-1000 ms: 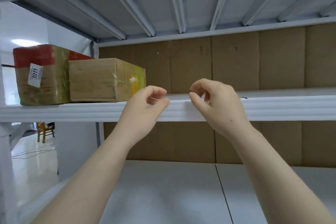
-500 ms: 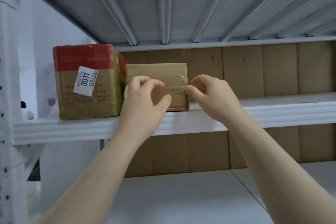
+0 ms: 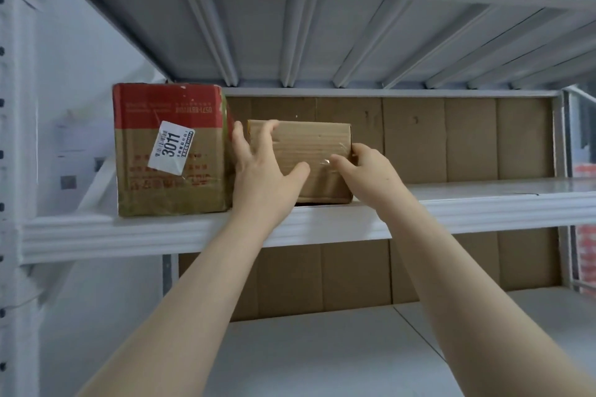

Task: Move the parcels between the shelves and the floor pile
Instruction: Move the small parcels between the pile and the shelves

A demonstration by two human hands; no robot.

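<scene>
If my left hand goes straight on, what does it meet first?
The plain brown parcel: the left hand is spread across its front left edge, apparently touching, though depth is unclear.

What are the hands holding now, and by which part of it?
The brown parcel, resting on the shelf: the right hand grips its right edge, and the left hand lies spread over its left front corner.
</scene>
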